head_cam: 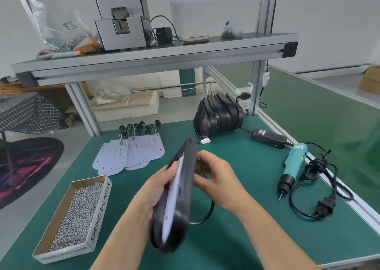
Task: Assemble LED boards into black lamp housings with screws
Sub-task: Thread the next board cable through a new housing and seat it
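**Lamp housing held on edge between two hands, centre of frame**

Low in the frame, the left hand (156,187) gripped the black lamp housing (184,200) with fingers on the white LED board (173,191) seated in it, while the right hand (218,177) curled around its back. The housing's long axis ran up the frame (open face turned left, likely needing laying flat). The screw box (100,210) lay lower left, nearer the left hand. The electric screwdriver (292,167) lay right, nearer the right hand. Spare boards (127,152) and stacked housings (218,115) lay beyond.
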The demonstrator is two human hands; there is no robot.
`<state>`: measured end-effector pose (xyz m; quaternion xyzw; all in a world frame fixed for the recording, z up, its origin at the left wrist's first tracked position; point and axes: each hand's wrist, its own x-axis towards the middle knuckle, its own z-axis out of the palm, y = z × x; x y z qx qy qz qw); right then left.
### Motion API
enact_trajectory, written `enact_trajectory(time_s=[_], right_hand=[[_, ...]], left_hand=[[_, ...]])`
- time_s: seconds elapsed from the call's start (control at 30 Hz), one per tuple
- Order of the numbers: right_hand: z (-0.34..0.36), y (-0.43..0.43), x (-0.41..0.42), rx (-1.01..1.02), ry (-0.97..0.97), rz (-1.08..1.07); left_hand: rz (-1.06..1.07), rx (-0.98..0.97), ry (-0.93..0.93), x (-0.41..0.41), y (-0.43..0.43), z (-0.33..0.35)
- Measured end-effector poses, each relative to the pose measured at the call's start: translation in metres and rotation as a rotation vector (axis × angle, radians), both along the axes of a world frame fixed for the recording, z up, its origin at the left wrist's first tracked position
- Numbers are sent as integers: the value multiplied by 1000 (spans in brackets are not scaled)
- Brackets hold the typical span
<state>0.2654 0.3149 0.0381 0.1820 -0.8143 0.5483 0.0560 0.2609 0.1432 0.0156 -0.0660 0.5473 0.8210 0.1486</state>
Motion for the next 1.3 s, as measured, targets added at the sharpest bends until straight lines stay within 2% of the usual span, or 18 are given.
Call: enact_trajectory(time_s=[0.07,0.13,0.2,0.23,0.33,0.4,0.5,0.67,0.9,1.2,1.3], right_hand=[[2,11,-3,-54,-22,-44],[9,23,-4,-340,-182,-79],[14,31,-2,-558,-408,64],[17,36,-3,-563,-461,121],[24,49,-6,-281,-410,270],[30,52,-4,-69,-375,336],[32,45,2,82,-327,307],[26,37,18,93,-255,256],[25,32,28,47,-263,288],[33,30,27,209,-91,257],[36,29,24,282,-92,293]], left_hand=[[37,-44,165,-1,-3,6],[94,-111,288,-4,-7,12],[91,-209,424,-7,-9,20],[70,-284,504,-5,-9,25],[-45,-483,716,1,-6,34],[-115,-556,753,7,-4,34],[-144,-572,749,18,-4,28],[-114,-564,730,31,-10,13],[-22,-541,756,41,-11,3],[52,-514,771,41,-8,-2],[56,-513,765,43,-9,-2]])
